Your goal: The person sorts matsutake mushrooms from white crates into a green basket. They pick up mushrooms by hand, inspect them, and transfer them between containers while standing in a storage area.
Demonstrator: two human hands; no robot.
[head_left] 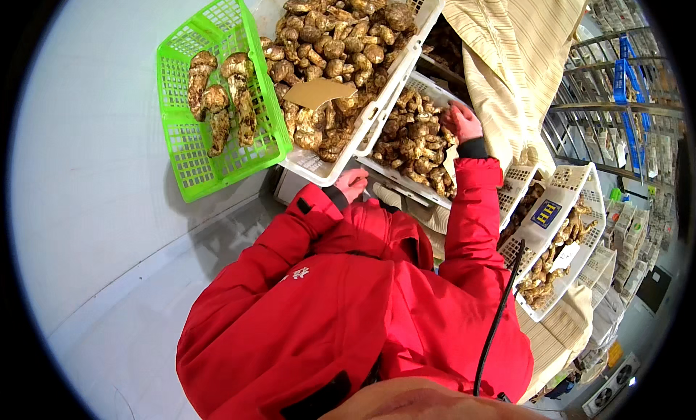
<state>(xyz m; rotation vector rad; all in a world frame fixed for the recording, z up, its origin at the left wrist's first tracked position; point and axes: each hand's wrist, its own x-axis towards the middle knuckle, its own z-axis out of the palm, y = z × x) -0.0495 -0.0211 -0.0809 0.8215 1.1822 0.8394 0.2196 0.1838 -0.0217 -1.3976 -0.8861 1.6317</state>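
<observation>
From where I stand, the person's right hand (462, 121) is at the right edge of the lower white crate (402, 181), fingers curled beside the brown mushrooms (415, 141) inside; whether it grips one cannot be told. The left hand (352, 184) is partly bent near the corner of the upper white crate (377, 112), its hold unclear. A green basket (170, 79) containing three mushrooms (241, 94) adjoins that crate.
</observation>
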